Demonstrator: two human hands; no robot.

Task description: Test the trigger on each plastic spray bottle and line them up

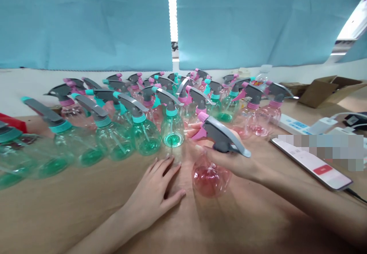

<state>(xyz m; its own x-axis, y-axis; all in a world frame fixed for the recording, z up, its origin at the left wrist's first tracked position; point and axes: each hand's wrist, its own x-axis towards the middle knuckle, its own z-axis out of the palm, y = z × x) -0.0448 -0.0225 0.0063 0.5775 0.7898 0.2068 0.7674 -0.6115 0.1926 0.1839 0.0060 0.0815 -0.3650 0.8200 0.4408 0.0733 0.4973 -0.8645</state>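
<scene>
A pink spray bottle with a grey and pink trigger head stands before me, slightly tilted. My right hand is closed round its neck just below the head, with the fingertips showing beside the pink trigger. My left hand lies on the table to the left of that bottle, fingers spread and holding nothing. Just beyond its fingertips stands a clear bottle with a green base and a turquoise collar. Another green spray bottle is to its left.
Several more pink and green spray bottles fill the back and left of the wooden table. At right are a phone, a white power strip with chargers, and an open cardboard box. A red object sits at far left.
</scene>
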